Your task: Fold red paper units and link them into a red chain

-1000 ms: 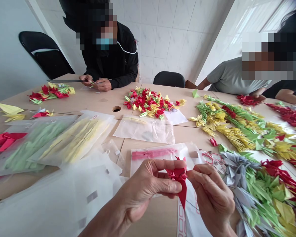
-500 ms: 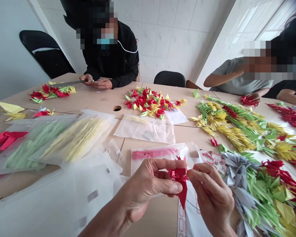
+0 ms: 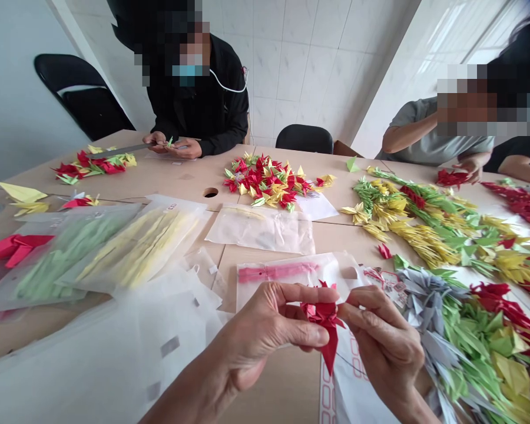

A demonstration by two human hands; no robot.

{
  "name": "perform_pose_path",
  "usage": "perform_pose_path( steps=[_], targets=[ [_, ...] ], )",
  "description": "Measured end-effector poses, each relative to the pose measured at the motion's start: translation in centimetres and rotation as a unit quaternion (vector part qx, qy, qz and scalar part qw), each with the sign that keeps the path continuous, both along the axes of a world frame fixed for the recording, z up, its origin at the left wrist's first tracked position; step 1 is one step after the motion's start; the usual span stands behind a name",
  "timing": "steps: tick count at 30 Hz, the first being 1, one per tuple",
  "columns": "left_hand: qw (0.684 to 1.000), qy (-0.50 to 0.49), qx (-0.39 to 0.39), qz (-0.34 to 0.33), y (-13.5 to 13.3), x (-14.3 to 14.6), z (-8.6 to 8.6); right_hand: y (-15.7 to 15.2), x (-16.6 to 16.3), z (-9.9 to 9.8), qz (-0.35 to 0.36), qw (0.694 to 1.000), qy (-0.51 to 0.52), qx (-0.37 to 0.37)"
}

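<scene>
A small red folded paper piece (image 3: 324, 321) is held between both my hands, just above the near edge of the wooden table (image 3: 274, 388). My left hand (image 3: 265, 333) pinches its left side with thumb and fingers. On its right side, my right hand (image 3: 382, 347) grips it with the fingertips. The piece has a crumpled top and a pointed tip hanging down. Beneath it lies a clear bag with a red strip (image 3: 276, 272).
Clear bags of green and yellow paper (image 3: 101, 250) lie left. Heaps of red, yellow, green and grey folded pieces (image 3: 459, 330) fill the right, with another heap (image 3: 269, 182) in the middle. A person in black (image 3: 198, 100) sits opposite, folding paper; other people sit at the right.
Both hands keep hold of the red piece and have barely shifted. The person at the far right has moved a hand over a red pile.
</scene>
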State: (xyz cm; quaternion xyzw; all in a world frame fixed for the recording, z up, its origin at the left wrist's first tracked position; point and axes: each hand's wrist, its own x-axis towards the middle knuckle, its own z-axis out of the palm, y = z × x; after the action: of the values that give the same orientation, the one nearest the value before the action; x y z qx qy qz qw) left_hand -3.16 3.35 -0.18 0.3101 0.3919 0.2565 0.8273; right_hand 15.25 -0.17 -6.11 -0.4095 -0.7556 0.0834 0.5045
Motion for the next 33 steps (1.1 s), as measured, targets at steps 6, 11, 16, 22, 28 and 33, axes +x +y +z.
perform_pose_path(
  steps=[6,11,16,22,28,33],
  targets=[
    [1.000,0.000,0.011,-0.014,0.0,-0.1,0.0,-0.1,0.4,0.1,-0.004,1.000,-0.004,-0.008],
    [1.000,-0.006,0.013,-0.018,0.1,-0.1,-0.1,-0.2,0.3,0.0,-0.003,1.000,0.010,-0.026],
    [1.000,-0.009,0.007,-0.009,0.3,0.0,0.0,-0.2,-0.2,-0.2,-0.015,0.999,0.027,-0.040],
    [0.999,0.005,0.030,-0.010,0.3,-0.1,0.0,0.0,-1.0,-0.2,-0.032,0.995,0.064,-0.072],
    [0.999,0.007,0.034,-0.015,0.4,-0.2,0.1,0.0,-1.0,-0.3,-0.027,0.991,0.083,-0.099],
    [0.999,0.012,0.036,-0.015,0.4,-0.2,0.0,-0.2,-1.1,-0.6,-0.020,0.987,0.115,-0.108]
  ],
)
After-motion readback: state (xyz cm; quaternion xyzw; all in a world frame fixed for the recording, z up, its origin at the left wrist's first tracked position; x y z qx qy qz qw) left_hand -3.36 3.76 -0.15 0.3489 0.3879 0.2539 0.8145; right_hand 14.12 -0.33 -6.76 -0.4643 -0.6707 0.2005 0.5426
